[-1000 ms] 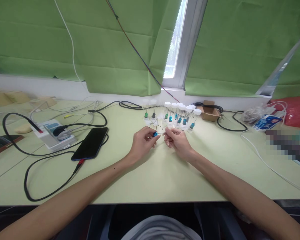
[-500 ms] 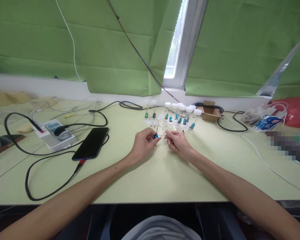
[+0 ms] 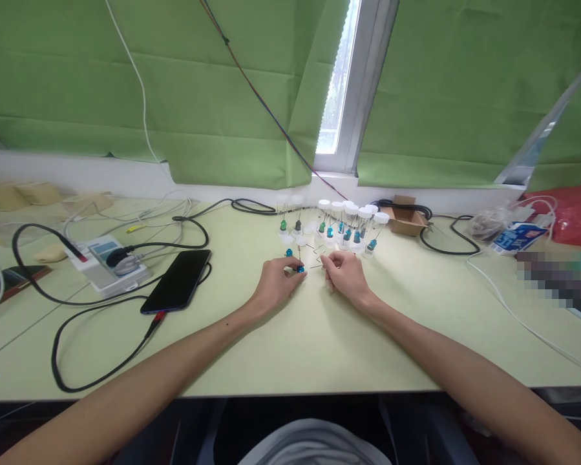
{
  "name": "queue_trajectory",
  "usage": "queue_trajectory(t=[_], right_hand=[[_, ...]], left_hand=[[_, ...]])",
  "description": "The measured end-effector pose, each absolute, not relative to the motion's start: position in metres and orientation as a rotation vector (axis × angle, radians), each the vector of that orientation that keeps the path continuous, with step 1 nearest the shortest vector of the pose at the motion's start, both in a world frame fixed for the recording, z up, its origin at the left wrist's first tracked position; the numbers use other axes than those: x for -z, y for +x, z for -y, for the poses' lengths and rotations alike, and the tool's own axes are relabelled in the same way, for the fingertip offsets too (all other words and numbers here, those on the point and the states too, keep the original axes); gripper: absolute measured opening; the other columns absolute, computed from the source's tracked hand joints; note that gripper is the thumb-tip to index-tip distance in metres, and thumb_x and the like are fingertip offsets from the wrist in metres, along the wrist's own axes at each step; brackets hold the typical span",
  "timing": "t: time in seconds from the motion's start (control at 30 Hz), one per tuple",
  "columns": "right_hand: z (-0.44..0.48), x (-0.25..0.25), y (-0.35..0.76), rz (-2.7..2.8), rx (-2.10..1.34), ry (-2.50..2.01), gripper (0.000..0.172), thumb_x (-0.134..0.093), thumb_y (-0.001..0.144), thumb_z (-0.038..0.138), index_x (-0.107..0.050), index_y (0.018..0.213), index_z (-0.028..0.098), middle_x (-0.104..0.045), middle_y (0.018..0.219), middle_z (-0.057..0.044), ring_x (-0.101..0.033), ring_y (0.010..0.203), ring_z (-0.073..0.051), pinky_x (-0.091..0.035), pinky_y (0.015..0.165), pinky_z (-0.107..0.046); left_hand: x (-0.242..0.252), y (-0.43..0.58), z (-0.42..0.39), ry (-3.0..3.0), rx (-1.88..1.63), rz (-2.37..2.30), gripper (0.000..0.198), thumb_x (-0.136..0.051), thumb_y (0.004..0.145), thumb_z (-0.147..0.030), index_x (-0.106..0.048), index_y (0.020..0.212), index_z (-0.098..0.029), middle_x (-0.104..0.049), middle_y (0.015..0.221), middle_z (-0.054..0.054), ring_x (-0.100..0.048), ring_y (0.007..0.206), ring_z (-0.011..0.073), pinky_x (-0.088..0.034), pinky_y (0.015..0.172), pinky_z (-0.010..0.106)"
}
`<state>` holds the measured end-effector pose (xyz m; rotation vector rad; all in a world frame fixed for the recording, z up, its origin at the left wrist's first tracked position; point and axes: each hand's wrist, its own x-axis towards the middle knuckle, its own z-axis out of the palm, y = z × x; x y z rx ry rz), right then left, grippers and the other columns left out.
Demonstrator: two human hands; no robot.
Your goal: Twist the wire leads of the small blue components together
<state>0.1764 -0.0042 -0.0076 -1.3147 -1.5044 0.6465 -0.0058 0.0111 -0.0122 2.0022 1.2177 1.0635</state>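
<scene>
My left hand (image 3: 276, 279) is closed in a pinch on a small blue piece (image 3: 300, 269) with a thin dark rod standing up from it. A second small blue piece (image 3: 289, 252) shows just beyond its fingers. Facing it across a narrow gap, my right hand (image 3: 347, 276) is pinched around a thin bent wire (image 3: 318, 259); its fingertips hide part of the wire. Just behind both hands stand several clear tubes with white caps (image 3: 351, 208), holding green, dark and blue pieces on thin stems.
To the left, a black phone (image 3: 176, 282) lies with a cable plugged in, near a white power strip (image 3: 110, 268). A small cardboard box (image 3: 406, 223) sits behind the tubes. Further right are a blue-and-white packet (image 3: 519, 237) and a red bag (image 3: 578, 216).
My left hand has turned and lowered the blue piece slightly, its rod now pointing up. The gap between my hands is a little wider. My right hand keeps its pinch.
</scene>
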Motion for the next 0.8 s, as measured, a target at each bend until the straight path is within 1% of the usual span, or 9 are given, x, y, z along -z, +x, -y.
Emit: queue_trajectory(t=[0.13, 0.33, 0.4, 0.47, 0.5, 0.57, 0.63, 0.67, 0.8], right_hand=[[0.003, 0.01, 0.177, 1.573, -0.613, -1.368, 0.035, -0.053, 0.087, 0.036, -0.05, 0.055, 0.02, -0.056, 0.043, 0.001, -0.05, 0.03, -0.013, -0.043, 0.045, -0.027], [-0.001, 0.015, 0.18, 1.606, -0.679, -1.404, 0.028, -0.057, 0.084, 0.031, -0.054, 0.058, 0.02, -0.056, 0.043, 0.001, -0.049, 0.028, -0.013, -0.04, 0.04, -0.027], [-0.002, 0.017, 0.182, 1.609, -0.695, -1.387, 0.024, -0.06, 0.083, 0.029, -0.056, 0.061, 0.02, -0.056, 0.042, 0.002, -0.048, 0.028, -0.012, -0.04, 0.04, -0.026], [-0.003, 0.019, 0.182, 1.623, -0.7, -1.391, 0.02, -0.062, 0.082, 0.026, -0.057, 0.063, 0.02, -0.056, 0.042, 0.003, -0.048, 0.028, -0.012, -0.04, 0.041, -0.026], [-0.003, 0.019, 0.182, 1.635, -0.695, -1.404, 0.018, -0.062, 0.081, 0.025, -0.057, 0.064, 0.02, -0.056, 0.043, 0.003, -0.049, 0.028, -0.012, -0.041, 0.042, -0.026], [-0.003, 0.02, 0.182, 1.657, -0.676, -1.436, 0.016, -0.061, 0.081, 0.021, -0.056, 0.066, 0.02, -0.056, 0.043, 0.004, -0.05, 0.029, -0.013, -0.042, 0.045, -0.027], [-0.003, 0.02, 0.182, 1.677, -0.655, -1.454, 0.015, -0.061, 0.081, 0.018, -0.056, 0.066, 0.02, -0.054, 0.04, 0.005, -0.05, 0.03, -0.013, -0.043, 0.049, -0.028], [-0.003, 0.02, 0.182, 1.683, -0.644, -1.458, 0.015, -0.06, 0.08, 0.017, -0.056, 0.066, 0.02, -0.053, 0.04, 0.005, -0.05, 0.03, -0.013, -0.044, 0.05, -0.028], [-0.002, 0.019, 0.181, 1.725, -0.608, -1.486, 0.016, -0.057, 0.081, 0.015, -0.053, 0.067, 0.02, -0.056, 0.044, 0.004, -0.05, 0.03, -0.012, -0.043, 0.051, -0.028]], left_hand=[[0.012, -0.005, -0.013, 2.043, -1.012, -1.208, 0.017, -0.064, 0.076, -0.034, -0.069, 0.083, -0.02, -0.073, 0.089, 0.005, -0.05, 0.039, 0.0093, -0.045, 0.05, 0.028], [0.012, -0.007, -0.012, 2.048, -0.993, -1.198, 0.021, -0.064, 0.074, -0.035, -0.07, 0.087, -0.019, -0.073, 0.091, 0.006, -0.051, 0.039, 0.0103, -0.044, 0.048, 0.028], [0.01, -0.009, -0.011, 2.063, -0.955, -1.212, 0.024, -0.064, 0.074, -0.035, -0.069, 0.092, -0.02, -0.072, 0.077, 0.004, -0.053, 0.039, 0.013, -0.045, 0.049, 0.029], [0.004, -0.013, -0.009, 2.11, -0.864, -1.23, 0.027, -0.063, 0.076, -0.036, -0.068, 0.097, -0.02, -0.064, 0.055, 0.0, -0.055, 0.04, 0.0169, -0.046, 0.051, 0.03], [0.0, -0.016, -0.008, 2.162, -0.777, -1.247, 0.026, -0.062, 0.078, -0.037, -0.068, 0.097, -0.02, -0.062, 0.051, -0.001, -0.056, 0.042, 0.0187, -0.046, 0.052, 0.03], [-0.011, -0.023, -0.005, 2.336, -0.672, -1.362, 0.024, -0.062, 0.079, -0.04, -0.069, 0.09, -0.02, -0.067, 0.062, 0.004, -0.064, 0.057, 0.0231, -0.047, 0.059, 0.032], [-0.023, -0.032, 0.001, 2.534, -0.636, -1.459, 0.027, -0.058, 0.081, -0.042, -0.067, 0.094, -0.02, -0.071, 0.088, 0.011, -0.067, 0.083, 0.0292, -0.047, 0.069, 0.034], [-0.029, -0.039, 0.003, 2.605, -0.582, -1.529, 0.03, -0.055, 0.083, -0.044, -0.066, 0.098, -0.02, -0.07, 0.093, 0.013, -0.065, 0.09, 0.0313, -0.047, 0.071, 0.034], [-0.045, -0.083, 0.009, 2.562, -0.281, -1.965, 0.038, -0.047, 0.086, -0.045, -0.057, 0.11, -0.016, -0.067, 0.084, 0.016, -0.065, 0.077, 0.0342, -0.044, 0.066, 0.037]])
